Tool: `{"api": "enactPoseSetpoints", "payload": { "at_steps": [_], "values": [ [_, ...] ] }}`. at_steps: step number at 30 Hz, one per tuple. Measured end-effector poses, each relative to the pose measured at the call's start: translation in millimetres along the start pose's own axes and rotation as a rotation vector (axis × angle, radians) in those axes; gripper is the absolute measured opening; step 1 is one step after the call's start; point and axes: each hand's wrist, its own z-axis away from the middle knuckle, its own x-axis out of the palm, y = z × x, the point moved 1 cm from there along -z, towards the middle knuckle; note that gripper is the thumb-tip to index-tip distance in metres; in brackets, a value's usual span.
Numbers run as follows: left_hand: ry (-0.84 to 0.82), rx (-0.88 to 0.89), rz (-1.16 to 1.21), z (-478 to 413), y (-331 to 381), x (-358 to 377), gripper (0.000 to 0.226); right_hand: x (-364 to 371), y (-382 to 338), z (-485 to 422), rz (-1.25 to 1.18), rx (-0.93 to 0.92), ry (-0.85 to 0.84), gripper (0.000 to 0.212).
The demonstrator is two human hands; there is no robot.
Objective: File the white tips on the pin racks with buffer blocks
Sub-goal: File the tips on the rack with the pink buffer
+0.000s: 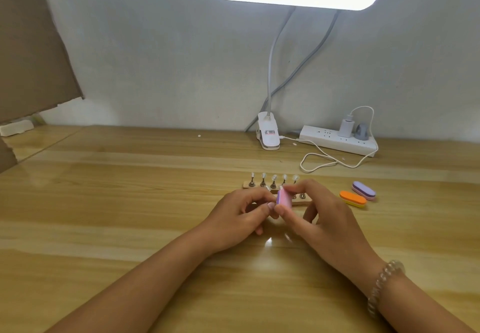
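We held both hands low over the desk [130, 202], just in front of the two pin racks. Our right hand [319, 218] pinched a pink-and-purple buffer block [283, 198] between thumb and forefinger, with the block standing nearly on end. Our left hand [241, 213] had its fingers curled, thumb and forefinger drawn together against the block's left side. We could not tell what they pinched, as it was hidden.

The rear pin rack [272, 185] stood just behind the hands with five upright pins, each topped by a white tip [274, 177]. The front pin rack [302, 201] was mostly covered by the hands, and only its right end showed.

An orange buffer block [353, 198] and a purple buffer block [363, 190] lay close together on the desk, right of the racks. A beaded bracelet [384, 286] circled our right wrist. A clip lamp [268, 132] and a power strip [337, 140] stood at the desk's far edge.
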Motion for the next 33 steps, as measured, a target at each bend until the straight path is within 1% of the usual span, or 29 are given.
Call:
{"api": "enactPoseSetpoints", "payload": {
  "at_steps": [2, 5, 8, 12, 17, 18, 21, 23, 27, 30, 33],
  "values": [
    [0.004, 0.000, 0.007, 0, 0, 0, 0.014, -1, 2, -1, 0.028, 0.016, 0.009, 0.052],
    [0.004, -0.002, 0.019, 1, 0, -1, 0.015, 0, -3, 5, 0.057, -0.039, 0.003, 0.041],
    [0.009, -0.016, 0.020, 1, 0, -1, 0.016, 1, -6, 6, 0.045, -0.058, -0.019, 0.037],
    [0.028, -0.008, 0.033, 0, 2, -1, 0.014, -1, 0, 1, -0.003, 0.042, -0.003, 0.047],
    [0.019, -0.019, 0.041, 1, 2, -1, 0.015, 0, -8, 7, 0.056, -0.050, -0.012, 0.041],
    [0.016, -0.022, 0.038, 1, 2, -1, 0.015, 0, -8, 6, 0.057, -0.049, -0.020, 0.042],
    [0.029, -0.023, 0.033, 0, 3, -2, 0.014, -1, -2, 2, 0.009, 0.043, -0.019, 0.048],
    [0.029, -0.016, 0.040, 1, 3, -1, 0.014, -1, 0, 1, 0.022, 0.055, -0.016, 0.051],
    [0.020, -0.013, 0.042, 2, 3, -1, 0.014, 0, -3, 5, 0.063, -0.003, -0.012, 0.038],
    [0.022, -0.027, 0.040, 1, 3, -1, 0.014, 0, -3, 4, 0.030, 0.023, -0.029, 0.039],
    [0.019, -0.023, 0.047, 0, 2, -1, 0.014, 1, 0, 2, -0.001, 0.058, -0.021, 0.045]
  ]
}}
